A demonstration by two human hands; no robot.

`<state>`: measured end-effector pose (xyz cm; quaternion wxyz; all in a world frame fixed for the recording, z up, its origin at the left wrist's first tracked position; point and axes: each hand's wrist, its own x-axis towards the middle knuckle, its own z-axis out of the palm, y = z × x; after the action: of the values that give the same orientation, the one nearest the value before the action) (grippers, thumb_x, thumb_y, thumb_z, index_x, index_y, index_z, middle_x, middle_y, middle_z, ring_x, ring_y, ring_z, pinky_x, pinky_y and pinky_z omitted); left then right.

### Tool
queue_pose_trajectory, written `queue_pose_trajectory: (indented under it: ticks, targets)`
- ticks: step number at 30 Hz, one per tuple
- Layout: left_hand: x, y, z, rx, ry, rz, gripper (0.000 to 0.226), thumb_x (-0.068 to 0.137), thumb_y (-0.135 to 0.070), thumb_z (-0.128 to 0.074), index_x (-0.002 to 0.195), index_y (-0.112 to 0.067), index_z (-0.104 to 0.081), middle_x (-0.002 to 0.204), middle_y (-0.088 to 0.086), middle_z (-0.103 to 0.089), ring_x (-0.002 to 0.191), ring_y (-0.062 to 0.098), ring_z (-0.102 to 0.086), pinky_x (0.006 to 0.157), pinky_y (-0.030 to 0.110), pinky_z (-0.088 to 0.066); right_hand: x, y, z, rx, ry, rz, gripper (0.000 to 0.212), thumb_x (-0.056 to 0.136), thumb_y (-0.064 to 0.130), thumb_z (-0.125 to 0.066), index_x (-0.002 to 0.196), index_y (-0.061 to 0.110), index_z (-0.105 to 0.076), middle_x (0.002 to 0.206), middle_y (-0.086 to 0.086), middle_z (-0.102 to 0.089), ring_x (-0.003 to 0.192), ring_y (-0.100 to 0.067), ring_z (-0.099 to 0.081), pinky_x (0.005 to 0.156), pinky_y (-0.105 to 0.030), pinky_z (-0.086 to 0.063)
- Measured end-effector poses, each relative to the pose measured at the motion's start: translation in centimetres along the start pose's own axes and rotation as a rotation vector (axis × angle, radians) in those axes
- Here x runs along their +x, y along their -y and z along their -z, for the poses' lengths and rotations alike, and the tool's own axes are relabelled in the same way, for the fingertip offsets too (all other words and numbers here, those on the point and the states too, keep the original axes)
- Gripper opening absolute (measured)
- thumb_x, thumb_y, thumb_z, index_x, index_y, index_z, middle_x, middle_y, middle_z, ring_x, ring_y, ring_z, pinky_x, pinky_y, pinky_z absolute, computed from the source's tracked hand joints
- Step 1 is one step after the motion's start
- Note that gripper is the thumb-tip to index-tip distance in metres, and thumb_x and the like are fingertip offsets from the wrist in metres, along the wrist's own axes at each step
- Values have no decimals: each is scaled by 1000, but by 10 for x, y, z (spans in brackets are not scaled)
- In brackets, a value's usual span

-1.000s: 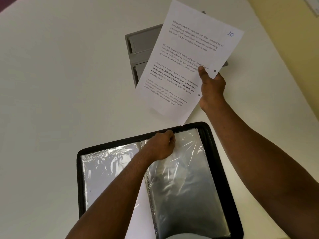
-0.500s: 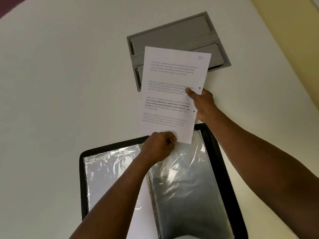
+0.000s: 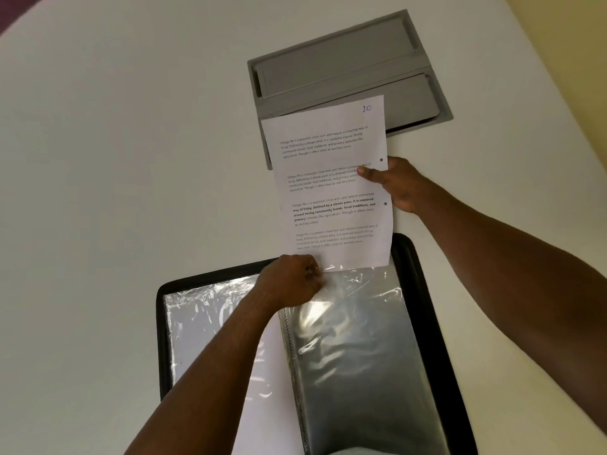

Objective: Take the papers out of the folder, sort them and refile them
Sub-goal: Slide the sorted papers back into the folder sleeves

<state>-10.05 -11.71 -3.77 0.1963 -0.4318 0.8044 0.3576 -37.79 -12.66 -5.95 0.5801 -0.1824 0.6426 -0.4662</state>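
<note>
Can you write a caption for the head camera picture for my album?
Right hand lowers sheet "10" toward a plastic sleeve the left hand holds open.

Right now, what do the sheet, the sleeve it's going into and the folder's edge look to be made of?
Sheet: matte white paper, printed, two punched holes. Sleeve: thin clear plastic, glossy, crinkled, catching glare. Folder edge: black, dull, with a ridged line, possibly a zip; fabric or plastic, unclear.

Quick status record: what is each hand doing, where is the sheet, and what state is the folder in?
left hand: pinches the top edge of the plastic sleeve
right hand: holds the printed sheet by its right edge
printed sheet: marked 10, bottom edge at the sleeve's mouth, not yet inside
folder: open flat on the white table
behind: grey recessed panel
</note>
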Motion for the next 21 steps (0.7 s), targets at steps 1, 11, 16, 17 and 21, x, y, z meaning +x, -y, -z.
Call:
queue_pose_trajectory:
  ticks: [1,11,16,17,21]
  targets:
    - [0,4,1,14,19,15,24,86,-52,-62,99,-31,-63,100,-11,-68,92,11,-62,83,35,-54,2,1,0,-15,17,-7,35,85,19,-72,119,15,-63,111,-4,-70,98,-20,-68,80,-42,-58]
    - [5,7,1,-254,-57,-16,5,91,-20,-61,91,-18,-66,84,-14,-63,79,1,-58,68,17,-42,5,-8,-17,46,196,-131,41,81,20,-72,120,11,-63,114,-9,-70,101,-23,-68,79,-43,-58]
    - [6,7,-2,-315,-49,19,6,90,-17,-58,87,-18,-63,86,-7,-66,81,10,-61,69,22,-45,3,-16,-17,125,210,-194,36,82,18,-71,117,10,-64,114,-11,-69,100,-24,-68,77,-43,-59]
    - [6,7,-2,-319,-44,18,6,91,-18,-57,87,-19,-63,87,-6,-67,82,10,-61,69,22,-45,2,-17,-15,106,232,-206,38,79,18,-72,116,10,-64,113,-11,-70,99,-23,-68,74,-40,-59]
    - [6,3,-4,-290,-72,11,6,92,-19,-58,88,-21,-61,89,-8,-64,82,7,-57,66,18,-41,-1,-19,-1,-21,322,-236,53,73,17,-73,124,8,-60,116,-11,-69,101,-22,-69,78,-37,-59]
